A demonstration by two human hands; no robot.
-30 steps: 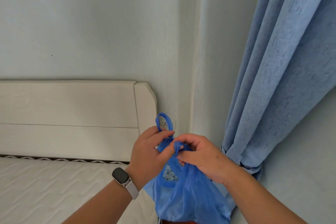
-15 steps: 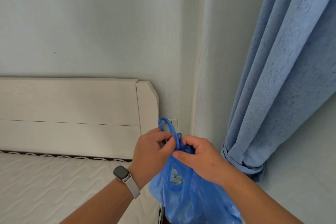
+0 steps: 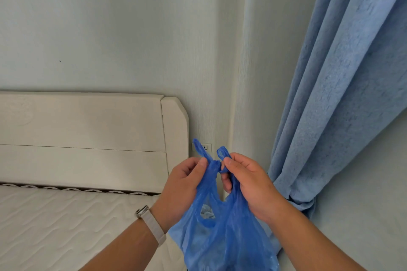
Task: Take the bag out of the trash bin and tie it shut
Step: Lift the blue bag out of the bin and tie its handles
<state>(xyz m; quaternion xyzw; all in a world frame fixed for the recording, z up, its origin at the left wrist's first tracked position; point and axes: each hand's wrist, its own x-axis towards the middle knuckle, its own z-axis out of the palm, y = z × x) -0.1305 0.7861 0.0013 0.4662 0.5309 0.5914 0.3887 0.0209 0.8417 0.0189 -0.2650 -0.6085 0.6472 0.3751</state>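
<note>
A thin blue plastic bag (image 3: 222,233) hangs in the air in front of me, with pale crumpled waste showing through its side. Its two handles are crossed into a knot (image 3: 215,164) at the top, and both handle ends stick up above it. My left hand (image 3: 182,187) pinches the left handle just beside the knot. My right hand (image 3: 248,185) pinches the right handle on the other side. The trash bin is out of view.
A cream headboard (image 3: 88,138) and a quilted white mattress (image 3: 55,226) fill the left. A blue curtain (image 3: 330,105), gathered by a tie-back, hangs at the right. A wall socket (image 3: 206,147) sits behind the bag's handles.
The loose handle loops have been drawn into a tight knot. My hands have moved apart to either side of it, and the bag's ends now stand up separately.
</note>
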